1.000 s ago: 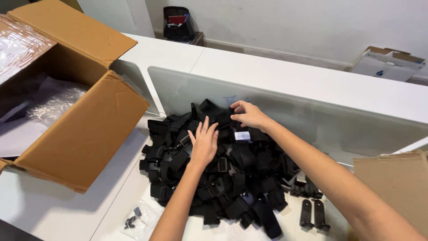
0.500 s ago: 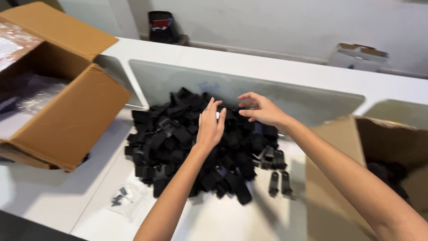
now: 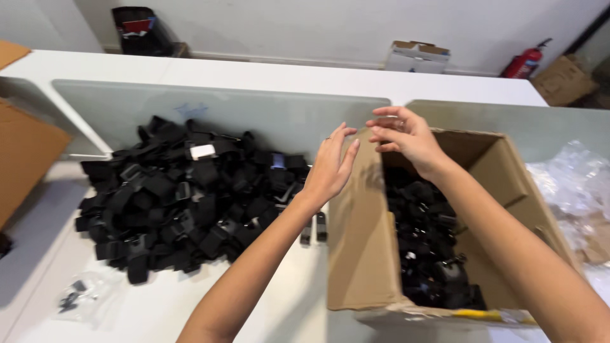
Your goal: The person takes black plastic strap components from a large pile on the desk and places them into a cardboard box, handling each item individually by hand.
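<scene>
- A brown cardboard flap (image 3: 25, 165) shows at the left edge of the white table (image 3: 190, 305); a second ago the whole open box on that side was in view, so the head has swung to the right.
- Near the front left corner of the table lies a small clear bag (image 3: 79, 297) holding a few dark bits.
- The pile of black strap clips (image 3: 184, 197) sits on the left half of the table, up against the frosted glass divider (image 3: 273, 117). Both hands rested on it a second ago; now neither touches it.
- Two loose black clips (image 3: 313, 227) lie side by side between the pile and the box, just beside the box wall.
- The left hand (image 3: 330, 168) is raised beside the near left wall of the open cardboard box (image 3: 362, 254), fingers straight and together, palm turned toward the box. It holds nothing.
- The right hand (image 3: 406, 136) hovers over the far left corner of the box, fingers loosely curled with the tips drawn near each other; whether it pinches something small I cannot tell.
- The box, which half a second ago was only entering view at the right, now stands at the front right of the table with more black clips (image 3: 432, 254) in its bottom.
- My reading: attention has moved from the pile to this box.
- At the right edge of the table lies crumpled clear plastic wrap (image 3: 572, 184).
</scene>
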